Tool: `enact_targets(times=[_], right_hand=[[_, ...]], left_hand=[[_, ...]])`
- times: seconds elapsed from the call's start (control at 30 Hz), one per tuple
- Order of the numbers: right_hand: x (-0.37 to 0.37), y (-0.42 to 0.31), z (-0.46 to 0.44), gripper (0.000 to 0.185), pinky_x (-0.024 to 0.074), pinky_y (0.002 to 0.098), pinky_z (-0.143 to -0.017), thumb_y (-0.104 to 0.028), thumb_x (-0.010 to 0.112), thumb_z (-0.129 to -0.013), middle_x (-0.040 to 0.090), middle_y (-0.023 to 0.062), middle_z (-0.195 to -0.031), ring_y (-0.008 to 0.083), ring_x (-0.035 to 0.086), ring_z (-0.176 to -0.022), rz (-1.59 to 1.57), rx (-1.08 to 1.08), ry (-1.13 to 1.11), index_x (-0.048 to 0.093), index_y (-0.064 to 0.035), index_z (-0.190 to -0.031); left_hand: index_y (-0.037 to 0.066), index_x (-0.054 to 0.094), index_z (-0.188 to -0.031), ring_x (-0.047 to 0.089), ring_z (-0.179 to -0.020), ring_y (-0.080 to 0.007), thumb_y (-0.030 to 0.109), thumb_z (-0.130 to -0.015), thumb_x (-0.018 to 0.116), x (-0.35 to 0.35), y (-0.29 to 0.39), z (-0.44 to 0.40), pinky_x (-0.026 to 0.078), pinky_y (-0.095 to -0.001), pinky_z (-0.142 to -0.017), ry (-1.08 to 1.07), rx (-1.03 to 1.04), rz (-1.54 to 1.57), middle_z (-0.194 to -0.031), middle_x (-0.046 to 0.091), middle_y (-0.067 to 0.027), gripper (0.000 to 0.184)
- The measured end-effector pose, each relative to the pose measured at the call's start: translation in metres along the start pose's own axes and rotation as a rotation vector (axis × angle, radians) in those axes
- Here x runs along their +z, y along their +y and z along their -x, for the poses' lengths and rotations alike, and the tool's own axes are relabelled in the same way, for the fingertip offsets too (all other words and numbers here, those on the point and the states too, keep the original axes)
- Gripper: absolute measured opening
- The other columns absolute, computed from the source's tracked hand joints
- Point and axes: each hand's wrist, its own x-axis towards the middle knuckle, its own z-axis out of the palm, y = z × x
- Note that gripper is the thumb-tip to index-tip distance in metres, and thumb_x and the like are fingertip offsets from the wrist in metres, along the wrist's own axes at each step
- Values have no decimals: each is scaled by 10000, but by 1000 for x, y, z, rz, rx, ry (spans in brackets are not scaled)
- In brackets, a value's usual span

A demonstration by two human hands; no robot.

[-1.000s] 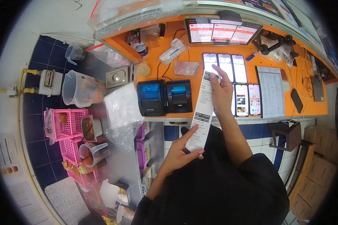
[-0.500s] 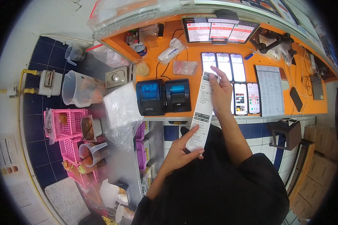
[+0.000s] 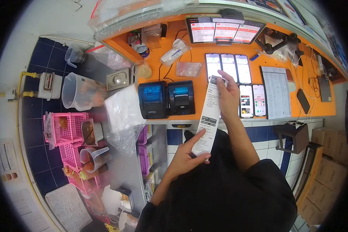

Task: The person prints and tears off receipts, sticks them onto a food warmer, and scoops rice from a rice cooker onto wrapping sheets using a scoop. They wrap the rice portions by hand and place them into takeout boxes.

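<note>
A long printed receipt (image 3: 207, 116) is stretched between my two hands, tilted with its top toward the desk. My left hand (image 3: 187, 156) pinches its lower end, the thumb across the bottom edge and the index finger lying along the print. At the top, my right hand (image 3: 229, 94) grips the paper between thumb and fingers. Behind the receipt, several lit phones (image 3: 242, 69) lie in two rows on the orange desk (image 3: 208, 49), partly covered by my right hand. Left of the paper stand two black receipt printers, a larger one (image 3: 152, 104) and a smaller one (image 3: 181, 101).
A tablet (image 3: 225, 31) stands at the desk's back. Printed sheets (image 3: 276, 92) and a dark phone (image 3: 303, 101) lie to the right. Leftward are a steel counter (image 3: 123, 170), white plastic bags (image 3: 123, 102), a clear jug (image 3: 83, 92) and pink baskets (image 3: 69, 129).
The view has shifted very slightly, so the desk items sit a little further left. Both hands keep the same hold on the receipt.
</note>
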Motion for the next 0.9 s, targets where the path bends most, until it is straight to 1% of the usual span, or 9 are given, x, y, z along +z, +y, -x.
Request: enact_targets(times=[0.2, 0.4, 0.53, 0.63, 0.67, 0.7, 0.77, 0.87, 0.9], right_hand=[[-2, 1, 1, 276, 498, 185, -643, -156, 618, -1048, 713, 0, -928, 13, 620, -749, 12, -6, 0, 645, -70, -1309], [-1, 4, 1, 274, 502, 189, -645, -156, 619, -1048, 712, 0, -928, 12, 619, -748, 3, -7, 8, 645, -62, -1304], [0, 5, 2, 261, 501, 190, -649, -148, 611, -1050, 717, 7, -933, 20, 631, -761, -30, 2, -19, 647, -50, -1290], [-5, 14, -2, 253, 531, 232, -686, -148, 603, -1047, 724, 21, -942, 63, 658, -787, 154, 97, -172, 653, -54, -1277], [-16, 20, -4, 286, 564, 314, -750, -216, 637, -1018, 753, 77, -985, 194, 718, -811, 551, -12, -344, 660, -82, -1270], [-17, 15, -5, 346, 576, 411, -812, -304, 668, -977, 757, 152, -1057, 329, 737, -879, 955, 67, -536, 665, -112, -1265], [-10, 13, 8, 389, 574, 460, -810, -368, 692, -941, 738, 202, -1065, 385, 726, -926, 1422, 71, -760, 677, -128, -1246], [-16, 39, 17, 411, 556, 456, -879, -383, 726, -912, 747, 180, -1003, 359, 716, -991, 1601, -10, -810, 672, -147, -1244], [-11, 39, 14, 435, 554, 468, -892, -374, 725, -913, 730, 180, -1067, 356, 703, -1038, 1574, 29, -756, 653, -137, -1271]], left_hand=[[55, 359, -1593, 678, -913, -132, 0, -920, 731, 0, -4, 0, 604, -316, -811, -2, 38, -4, -1231, 669, -122, 771], [55, 377, -1579, 654, -1028, -172, -38, -909, 733, -1, 0, 1, 649, -375, -815, -7, -17, -17, -1274, 617, -104, 765], [51, 391, -1576, 692, -883, -133, 8, -929, 721, -1, -2, 1, 594, -298, -803, 11, 32, -37, -1202, 686, -115, 727], [48, 514, -1484, 691, -852, -127, 45, -949, 715, -3, 0, 1, 584, -282, -785, 33, 41, -86, -1141, 708, -103, 571], [40, 587, -1416, 685, -836, -120, 65, -959, 714, -1, 0, 1, 579, -279, -769, 55, 39, -101, -1091, 720, -95, 474], [32, 661, -1347, 679, -821, -113, 86, -970, 713, -2, 0, 0, 574, -275, -753, 78, 38, -114, -1041, 732, -87, 385], [23, 738, -1141, 675, -796, -99, 192, -995, 694, -13, -11, -3, 552, -275, -719, 136, 79, -326, -916, 738, -79, 228], [8, 762, -910, 665, -767, -85, 305, -1009, 675, -23, -8, -4, 523, -274, -686, 242, -48, -499, -795, 731, -76, 325], [3, 755, -846, 660, -758, -81, 335, -1010, 670, -26, -6, -4, 514, -273, -678, 281, -121, -530, -766, 726, -76, 379]])
